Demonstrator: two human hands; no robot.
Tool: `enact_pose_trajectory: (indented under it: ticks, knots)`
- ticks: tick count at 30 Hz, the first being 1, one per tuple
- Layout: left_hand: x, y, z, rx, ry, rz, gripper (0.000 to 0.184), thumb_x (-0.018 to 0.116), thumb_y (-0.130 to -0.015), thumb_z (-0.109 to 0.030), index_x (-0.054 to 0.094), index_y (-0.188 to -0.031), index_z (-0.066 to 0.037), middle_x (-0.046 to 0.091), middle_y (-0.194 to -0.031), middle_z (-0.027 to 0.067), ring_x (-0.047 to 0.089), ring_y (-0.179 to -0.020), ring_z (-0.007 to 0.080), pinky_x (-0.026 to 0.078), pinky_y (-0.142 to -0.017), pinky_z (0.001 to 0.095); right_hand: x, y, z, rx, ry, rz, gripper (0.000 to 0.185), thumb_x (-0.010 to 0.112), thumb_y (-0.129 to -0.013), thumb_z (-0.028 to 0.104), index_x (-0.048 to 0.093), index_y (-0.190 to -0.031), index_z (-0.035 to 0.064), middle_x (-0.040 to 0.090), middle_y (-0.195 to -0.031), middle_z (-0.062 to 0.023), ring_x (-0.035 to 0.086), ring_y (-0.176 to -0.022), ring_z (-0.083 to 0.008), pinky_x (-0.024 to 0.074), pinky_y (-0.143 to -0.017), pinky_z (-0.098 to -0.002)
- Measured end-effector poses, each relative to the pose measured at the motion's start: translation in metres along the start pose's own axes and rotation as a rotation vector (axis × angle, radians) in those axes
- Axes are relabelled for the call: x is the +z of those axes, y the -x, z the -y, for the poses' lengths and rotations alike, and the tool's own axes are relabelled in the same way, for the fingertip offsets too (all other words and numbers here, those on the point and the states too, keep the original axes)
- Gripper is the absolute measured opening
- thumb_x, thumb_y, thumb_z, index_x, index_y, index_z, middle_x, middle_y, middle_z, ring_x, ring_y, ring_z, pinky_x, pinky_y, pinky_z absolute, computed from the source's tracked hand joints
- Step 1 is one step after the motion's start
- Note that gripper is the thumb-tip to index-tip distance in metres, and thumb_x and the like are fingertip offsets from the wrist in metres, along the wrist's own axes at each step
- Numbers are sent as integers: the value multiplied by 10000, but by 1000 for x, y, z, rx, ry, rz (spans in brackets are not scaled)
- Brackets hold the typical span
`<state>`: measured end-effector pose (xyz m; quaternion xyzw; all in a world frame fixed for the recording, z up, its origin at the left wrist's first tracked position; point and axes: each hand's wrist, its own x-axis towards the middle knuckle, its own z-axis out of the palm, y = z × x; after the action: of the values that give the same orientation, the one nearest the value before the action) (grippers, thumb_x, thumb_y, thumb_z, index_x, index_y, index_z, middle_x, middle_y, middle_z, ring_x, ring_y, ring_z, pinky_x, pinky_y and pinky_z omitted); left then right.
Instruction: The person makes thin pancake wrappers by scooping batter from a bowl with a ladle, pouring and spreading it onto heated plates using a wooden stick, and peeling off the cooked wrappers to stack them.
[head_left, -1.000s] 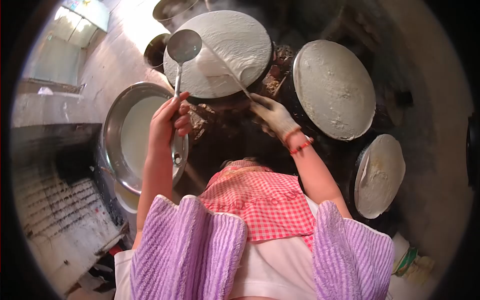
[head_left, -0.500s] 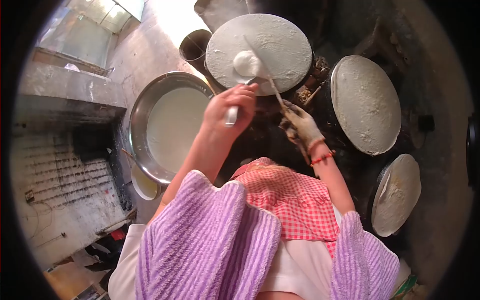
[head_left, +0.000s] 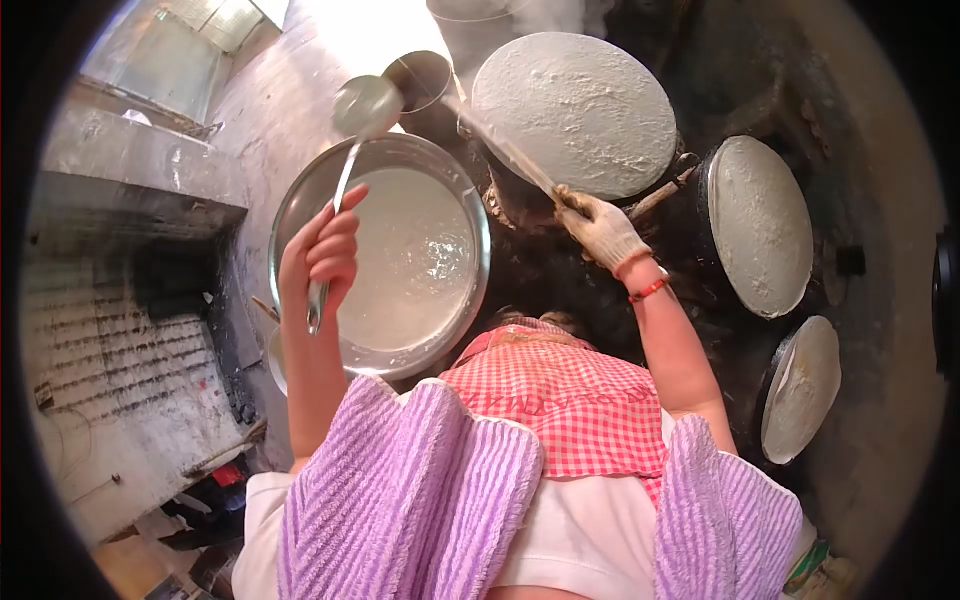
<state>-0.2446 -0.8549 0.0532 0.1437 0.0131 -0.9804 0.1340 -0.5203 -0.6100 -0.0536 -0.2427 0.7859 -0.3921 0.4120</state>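
My left hand (head_left: 325, 250) is closed round the handle of a metal ladle (head_left: 367, 107), whose bowl is raised over the far rim of a wide steel basin (head_left: 481, 235). White batter (head_left: 410, 260) fills much of the basin. My right hand (head_left: 602, 235), in a worn pale glove, grips a long flat spatula (head_left: 515, 155). Its blade crosses the near left edge of a round griddle (head_left: 575, 115) coated with a white batter layer. The far end of the blade is blurred and reaches past the griddle's left side.
Two more round griddles with white sheets stand on the right, one farther (head_left: 762, 228) and one nearer (head_left: 802, 390). A dark metal pot (head_left: 418, 80) is behind the basin. A stick of firewood (head_left: 660, 195) juts beside the main griddle. Steam rises at the back.
My left hand has carried the ladle leftward from the griddle to above the basin. The spatula has swung to the griddle's left edge. The white mound on the griddle is now spread out.
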Motion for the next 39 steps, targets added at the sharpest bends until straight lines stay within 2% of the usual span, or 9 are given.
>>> enact_pose_trajectory:
  ticks: [4, 7, 10, 13, 21, 28, 32, 37, 39]
  knots:
    - [-8, 81, -35, 112, -194, 51, 473, 273, -1066, -161, 170, -1471, 60, 307, -735, -11, 277, -446, 33, 282, -333, 182, -14, 48, -27, -2, -319, -265, 423, 676, -901, 282, 606, -1298, 154, 657, -810, -3, 473, -499, -48, 391, -426, -207]
    - [-39, 115, -56, 184, -213, 135, 484, 267, -1067, -165, 146, -1484, 47, 327, -733, -1, 277, -436, 40, 286, -330, 188, -1, 53, -88, 282, -709, -684, 380, 666, -908, 268, 603, -1281, 240, 568, -678, 9, 435, -391, -68, 349, -333, -253]
    - [-63, 117, -77, 231, -284, -85, 474, 263, -1068, -177, 182, -1469, 60, 343, -741, 10, 321, -468, 57, 331, -367, 208, 70, 60, -79, -42, -413, -393, 404, 668, -905, 224, 597, -1301, 185, 610, -745, 31, 455, -454, -45, 399, -397, -219]
    - [-94, 121, -101, 99, 103, -178, 467, 270, -1066, -186, 218, -1451, 73, 354, -752, 19, 360, -510, 76, 371, -416, 230, 91, 61, -30, 145, -340, -140, 405, 700, -885, 229, 627, -1280, 179, 651, -824, 24, 499, -560, -41, 446, -473, -213]
    - [-127, 154, -72, 31, 349, -75, 476, 254, -1070, -211, 229, -1454, 68, 359, -763, 26, 376, -549, 102, 382, -452, 256, 47, 101, -56, 207, -520, -711, 417, 637, -928, 241, 556, -1334, 194, 586, -736, 8, 442, -428, -48, 335, -352, -215]
    - [-110, 130, -40, -31, -45, -329, 439, 344, -1052, -139, 270, -1457, 13, 334, -700, -25, 303, -476, 38, 289, -379, 197, 64, 139, -76, 204, -566, -701, 438, 634, -929, 235, 535, -1352, 185, 583, -732, 16, 445, -427, -43, 334, -359, -208]
    - [-65, 117, -33, -41, -542, -212, 474, 354, -1047, -126, 232, -1496, -41, 291, -662, -44, 215, -403, 5, 218, -310, 187, 50, 149, -90, 171, -573, -768, 443, 663, -910, 227, 559, -1340, 201, 603, -768, 40, 447, -440, -40, 343, -376, -204]
    - [-39, 77, 8, -52, -309, 357, 536, 268, -1066, -166, 24, -1536, -88, 274, -653, -11, 202, -380, 21, 214, -293, 195, -11, 175, -130, 313, -455, -880, 478, 648, -914, 275, 530, -1375, 228, 615, -809, 33, 491, -455, -66, 402, -399, -228]
    - [-7, 51, 45, -79, -211, 206, 517, 242, -1069, -168, 40, -1530, -50, 305, -698, 13, 267, -421, 48, 255, -323, 214, -49, 187, -145, 353, -378, -897, 473, 645, -914, 266, 533, -1371, 225, 614, -813, 34, 509, -479, -68, 418, -410, -229]
